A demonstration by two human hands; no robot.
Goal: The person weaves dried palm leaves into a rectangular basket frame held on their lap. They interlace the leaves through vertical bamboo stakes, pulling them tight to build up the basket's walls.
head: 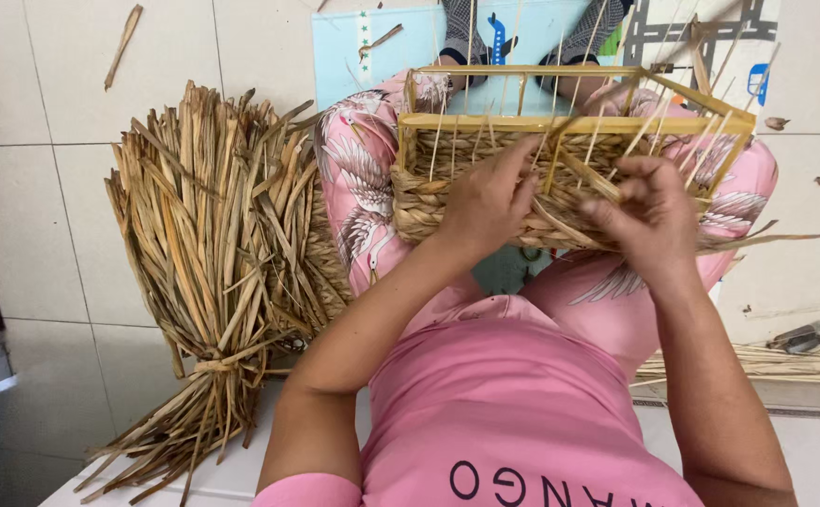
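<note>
The basket [485, 202] rested on the person's lap, inside a wooden frame [574, 123]. Several woven rows wrapped its lower wall; judged from this, roughly the upper half of the thin upright stakes [607, 131] remained bare. The left hand [490, 202] pressed flat against the woven wall, fingers together. The right hand [649, 211] pinched a dried strand [583, 176]. A tied bundle of dried leaves [213, 253] lay beside the person's left side.

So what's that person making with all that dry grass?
A person in pink is weaving a basket on their lap. The left hand steadies the braided wall, and the right hand works a straw strand between thin upright sticks set in a wooden frame. The lower rows are woven; the upper part of the frame is bare. A tied bundle of dried leaves lies on the tiled floor beside them.
</note>
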